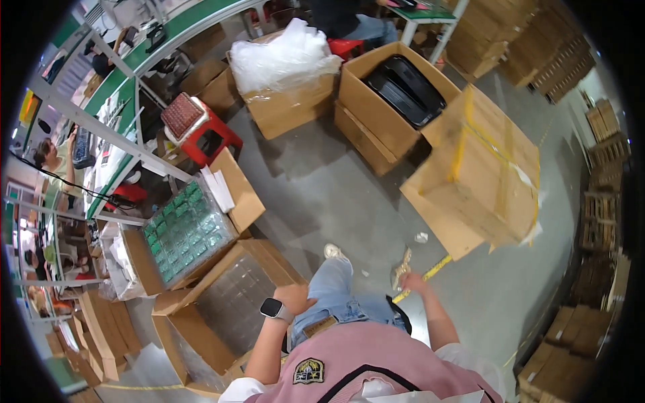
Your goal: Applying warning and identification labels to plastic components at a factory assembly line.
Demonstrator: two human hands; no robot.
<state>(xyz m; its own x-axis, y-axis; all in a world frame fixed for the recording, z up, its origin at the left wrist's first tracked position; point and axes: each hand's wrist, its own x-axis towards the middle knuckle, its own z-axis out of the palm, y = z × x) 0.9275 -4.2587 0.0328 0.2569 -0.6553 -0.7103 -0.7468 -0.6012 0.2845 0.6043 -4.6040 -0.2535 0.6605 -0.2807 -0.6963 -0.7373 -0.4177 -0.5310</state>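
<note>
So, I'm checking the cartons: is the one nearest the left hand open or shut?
Open: you can see down into the carton, past its flaps.

your pink top (410,346) at the lower centre, its black stripe (363,374) and dark crest (308,371), your white sleeves (240,391), blue jeans (330,282), pale shoe (332,251), light-banded smartwatch (272,307)

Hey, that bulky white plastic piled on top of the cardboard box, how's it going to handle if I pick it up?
The white plastic is probably floppy, since it bunches in loose folds. It looks thin and translucent, so likely light for its bulk. Its sheen suggests it could be slippery.
</note>
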